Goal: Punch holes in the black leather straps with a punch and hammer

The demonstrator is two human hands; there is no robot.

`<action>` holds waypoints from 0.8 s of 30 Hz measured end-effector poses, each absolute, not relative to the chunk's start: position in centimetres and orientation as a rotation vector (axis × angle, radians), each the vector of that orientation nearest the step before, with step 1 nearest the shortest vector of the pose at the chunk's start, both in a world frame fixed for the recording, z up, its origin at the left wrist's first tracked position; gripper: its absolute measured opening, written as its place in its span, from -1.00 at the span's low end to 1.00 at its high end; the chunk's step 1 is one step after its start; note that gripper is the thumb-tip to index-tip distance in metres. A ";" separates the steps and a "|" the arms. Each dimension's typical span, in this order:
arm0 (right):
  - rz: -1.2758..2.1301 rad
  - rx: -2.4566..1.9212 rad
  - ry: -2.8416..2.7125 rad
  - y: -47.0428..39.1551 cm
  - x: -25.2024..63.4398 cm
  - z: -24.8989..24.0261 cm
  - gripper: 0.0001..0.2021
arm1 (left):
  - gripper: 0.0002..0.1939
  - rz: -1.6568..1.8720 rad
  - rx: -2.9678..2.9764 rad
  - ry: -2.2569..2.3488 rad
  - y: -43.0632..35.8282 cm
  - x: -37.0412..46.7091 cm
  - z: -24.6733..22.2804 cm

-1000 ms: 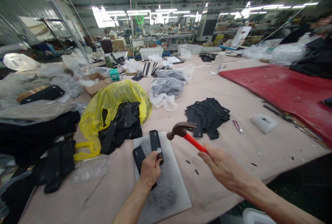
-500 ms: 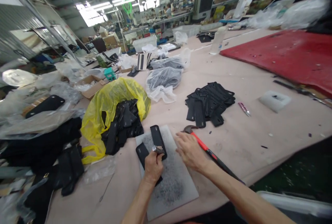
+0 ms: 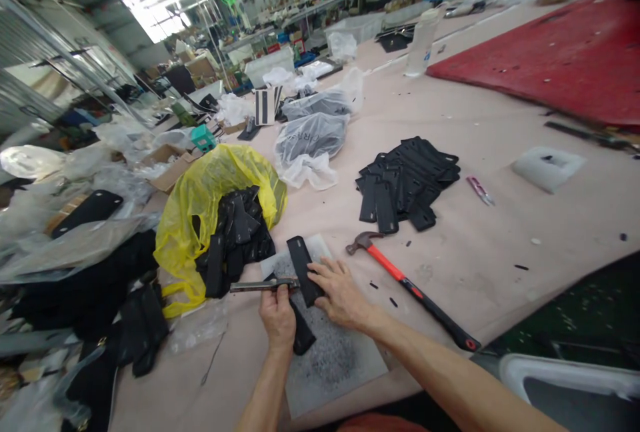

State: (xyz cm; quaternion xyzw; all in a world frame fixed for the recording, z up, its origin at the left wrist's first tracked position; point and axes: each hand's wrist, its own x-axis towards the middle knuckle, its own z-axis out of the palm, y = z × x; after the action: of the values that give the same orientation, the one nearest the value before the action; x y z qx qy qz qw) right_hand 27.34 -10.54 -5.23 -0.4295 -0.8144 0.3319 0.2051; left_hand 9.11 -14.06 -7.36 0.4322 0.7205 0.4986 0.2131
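My left hand (image 3: 278, 319) is closed round a long metal punch (image 3: 260, 285), which lies sideways with its shaft pointing left. One end of this tool is beside a black strip (image 3: 300, 262). My right hand (image 3: 343, 292) rests its spread fingers on the right edge of that strip. Under my left hand a second black strip (image 3: 303, 332) is partly hidden. Both pieces lie on a pale, black-speckled board (image 3: 345, 379). To the right of my right hand lies a claw hammer (image 3: 385, 262) with a red and black handle, touched by neither hand.
A heap of black strips (image 3: 400, 182) sits beyond the hammer. Left of the board, a yellow bag (image 3: 187, 219) holds more black pieces. Pink snips (image 3: 480, 190) and a white block (image 3: 547, 172) lie to the right. A red sheet (image 3: 550, 59) covers the far right.
My right hand has moved left from beside the hammer head onto the black strip. The punch in my left hand has tipped from upright to lying sideways. The hammer stays on the table.
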 end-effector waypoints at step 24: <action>0.818 -1.375 -2.225 -12.0 24.5 -4.0 -0.74 | -0.74 1.018 1.722 2.137 -14.3 9.7 -6.7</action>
State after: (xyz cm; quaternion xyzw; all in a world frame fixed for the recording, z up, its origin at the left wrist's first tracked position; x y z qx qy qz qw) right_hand 24.46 -12.01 -4.04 -0.4916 -0.7956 0.2927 0.1991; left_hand 9.69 -14.34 -6.73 0.5849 0.7259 0.3458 0.1069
